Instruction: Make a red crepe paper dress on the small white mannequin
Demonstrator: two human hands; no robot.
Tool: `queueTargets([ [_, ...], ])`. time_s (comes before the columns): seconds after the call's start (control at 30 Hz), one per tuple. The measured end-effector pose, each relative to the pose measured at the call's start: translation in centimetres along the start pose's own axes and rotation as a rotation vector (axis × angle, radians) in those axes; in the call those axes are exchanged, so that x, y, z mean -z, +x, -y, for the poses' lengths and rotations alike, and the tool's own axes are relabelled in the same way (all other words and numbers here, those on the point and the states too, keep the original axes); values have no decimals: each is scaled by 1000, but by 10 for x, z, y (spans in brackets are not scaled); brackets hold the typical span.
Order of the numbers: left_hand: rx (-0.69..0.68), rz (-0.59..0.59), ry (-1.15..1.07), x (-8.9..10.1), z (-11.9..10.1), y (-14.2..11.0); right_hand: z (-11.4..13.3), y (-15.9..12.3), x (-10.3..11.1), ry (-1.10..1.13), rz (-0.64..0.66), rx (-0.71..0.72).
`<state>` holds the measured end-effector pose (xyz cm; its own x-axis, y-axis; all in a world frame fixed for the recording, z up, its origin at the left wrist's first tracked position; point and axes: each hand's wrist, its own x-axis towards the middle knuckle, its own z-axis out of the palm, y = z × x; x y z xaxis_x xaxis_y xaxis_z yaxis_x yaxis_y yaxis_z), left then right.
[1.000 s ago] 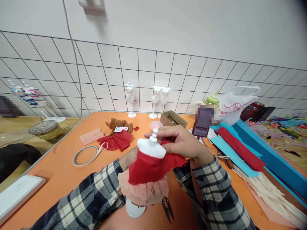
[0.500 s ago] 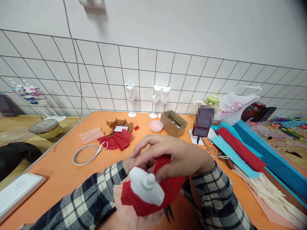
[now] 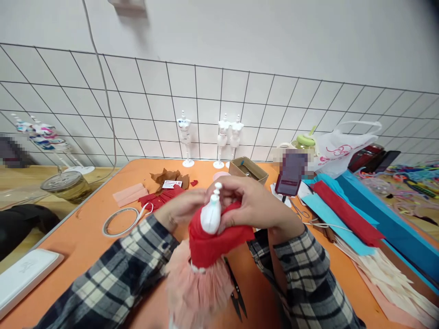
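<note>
A small white dress form (image 3: 211, 217) stands close in front of me, turned sideways, with red crepe paper (image 3: 209, 249) wrapped round its torso. Below the waist hangs a gathered peach paper skirt (image 3: 199, 288). My right hand (image 3: 259, 203) is closed, pinching the red paper against the form with thumb and fingers; a loose flap sticks out beneath it. Behind the form's far side, my left hand (image 3: 183, 208) curls in against the red paper, its fingertips mostly hidden. Dark thread snips (image 3: 236, 294) lie on the table right of the skirt.
Beyond my hands are a roll of white tape (image 3: 106, 224), red paper scraps (image 3: 151, 198), a cardboard box (image 3: 259, 172) and several white dress forms (image 3: 185, 137). A phone (image 3: 291, 176) stands at right, beside coloured paper strips (image 3: 346, 212). A white power bank (image 3: 30, 278) lies left.
The dress form has been tipped more upright and turned, so its neck and the peach skirt now show. My left hand has shifted left; the right still grips the red paper.
</note>
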<state>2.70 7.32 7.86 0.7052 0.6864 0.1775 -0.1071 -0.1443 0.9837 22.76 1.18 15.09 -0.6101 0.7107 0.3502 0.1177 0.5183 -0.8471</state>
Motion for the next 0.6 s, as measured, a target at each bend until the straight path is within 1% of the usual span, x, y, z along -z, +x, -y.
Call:
queueTargets([
  [0.07,25,-39,5,21,-20,-6,-1,-1,1,-124,-119,-7],
  [0.1,3,-114,31,28,-32,-13,0,-1,1,-187,-173,-5],
  [0.13,-66,-123,43,31,-45,-20,1,-1,0,-243,-219,-2],
  [0.17,-152,-78,41,31,-56,-27,3,-2,-1,-283,-257,1],
  [0.2,-197,-40,46,27,-65,-33,5,-2,-1,-308,-284,4],
  [0.23,-190,9,65,20,-72,-38,7,-3,-2,-324,-300,5],
  [0.27,-189,20,80,11,-77,-41,9,-4,-3,-339,-309,3],
  [0.33,-189,23,87,-5,-80,-42,13,-5,-5,-372,-312,0],
  [0.4,-173,4,87,-14,-78,-40,17,-7,-7,-408,-302,3],
  [0.47,-126,-21,109,-15,-76,-39,19,-8,-9,-434,-293,9],
  [0.53,-82,-54,148,-11,-73,-40,19,-8,-9,-444,-304,9],
  [0.6,-69,-77,193,-7,-71,-40,16,-7,-9,-437,-324,5],
])
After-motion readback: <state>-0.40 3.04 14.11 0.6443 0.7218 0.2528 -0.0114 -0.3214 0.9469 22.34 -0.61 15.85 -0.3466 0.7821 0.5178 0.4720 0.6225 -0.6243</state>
